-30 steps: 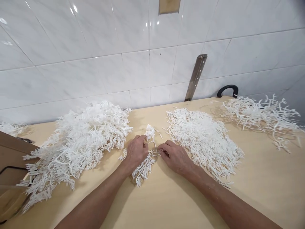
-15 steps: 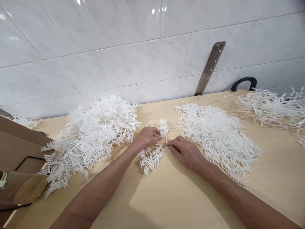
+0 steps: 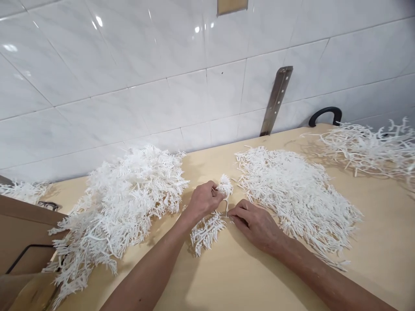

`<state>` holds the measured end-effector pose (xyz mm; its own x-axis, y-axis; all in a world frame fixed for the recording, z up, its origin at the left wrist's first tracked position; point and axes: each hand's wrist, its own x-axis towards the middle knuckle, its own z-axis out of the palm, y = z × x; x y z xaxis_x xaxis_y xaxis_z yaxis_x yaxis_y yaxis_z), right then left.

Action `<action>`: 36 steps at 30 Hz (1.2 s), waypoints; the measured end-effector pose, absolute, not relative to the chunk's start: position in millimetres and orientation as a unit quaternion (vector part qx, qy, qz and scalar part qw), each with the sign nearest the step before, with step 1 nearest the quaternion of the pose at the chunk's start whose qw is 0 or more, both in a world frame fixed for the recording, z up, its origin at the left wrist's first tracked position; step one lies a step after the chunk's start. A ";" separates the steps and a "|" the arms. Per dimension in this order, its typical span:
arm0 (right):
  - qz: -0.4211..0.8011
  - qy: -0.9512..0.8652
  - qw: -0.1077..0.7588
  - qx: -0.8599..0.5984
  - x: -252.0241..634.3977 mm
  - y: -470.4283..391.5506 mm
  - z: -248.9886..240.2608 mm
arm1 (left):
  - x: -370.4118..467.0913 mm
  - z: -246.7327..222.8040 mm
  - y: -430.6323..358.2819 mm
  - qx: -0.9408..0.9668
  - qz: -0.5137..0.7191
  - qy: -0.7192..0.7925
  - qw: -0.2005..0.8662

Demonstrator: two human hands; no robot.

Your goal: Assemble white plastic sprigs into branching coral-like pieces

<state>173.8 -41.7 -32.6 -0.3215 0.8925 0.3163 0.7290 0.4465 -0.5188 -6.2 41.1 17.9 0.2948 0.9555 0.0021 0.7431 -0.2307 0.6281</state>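
Note:
Between two heaps of white branching pieces, my left hand pinches a white feathery sprig whose thin stem hangs down. My right hand has thumb and forefinger pressed together at the lower end of that stem; the tiny part between them is hidden. Below my left hand a small white tuft lies on the wooden table. The big fluffy heap is to the left, and a flatter heap of thin white pieces is just right of my right hand.
Smooth white branching stems lie at the far right by a black curved handle. A perforated metal bracket stands against the tiled wall. A brown box is at the left edge.
The camera view has tilted up slightly, so the table items sit lower. Both hands remain at the sprig and its stem, with my left hand slightly turned and covering part of the tuft.

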 end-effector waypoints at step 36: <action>0.562 -0.503 0.385 -0.532 181.0 13.8 13.5 | -29.2 26.6 55.9 0.504 0.252 0.384 0.731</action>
<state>181.0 13.8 13.5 -0.1381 0.9678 -0.2106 0.1016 -0.1977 -0.9750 -29.2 55.9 26.6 0.5774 0.7562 -0.3078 0.0190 0.3645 0.9310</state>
